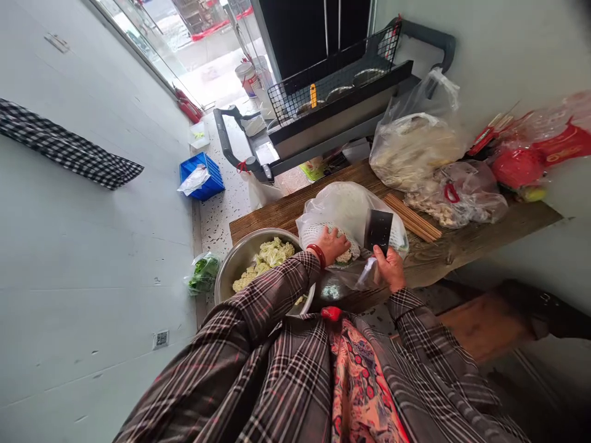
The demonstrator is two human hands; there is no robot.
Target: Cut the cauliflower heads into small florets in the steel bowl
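My left hand (333, 245), with a red bangle at the wrist, rests with curved fingers on a cauliflower (344, 258) partly covered by white foam netting (314, 234). This cauliflower lies at the near side of a thin white plastic bag (344, 200) on the wooden table. In my right hand (391, 269) is a cleaver with a dark rectangular blade (378, 230), the blade raised beside the bag and its handle hidden by my fingers. Left of my forearm, a steel bowl (225, 280) holds cut cauliflower florets (268, 258).
Wooden sticks (413, 218) lie on the table (447, 252). Filled plastic bags (418, 151) crowd its right end. Beyond stands a cart (332, 117) with a black mesh guard. A blue crate (203, 175) and bagged greens (204, 274) are to the left.
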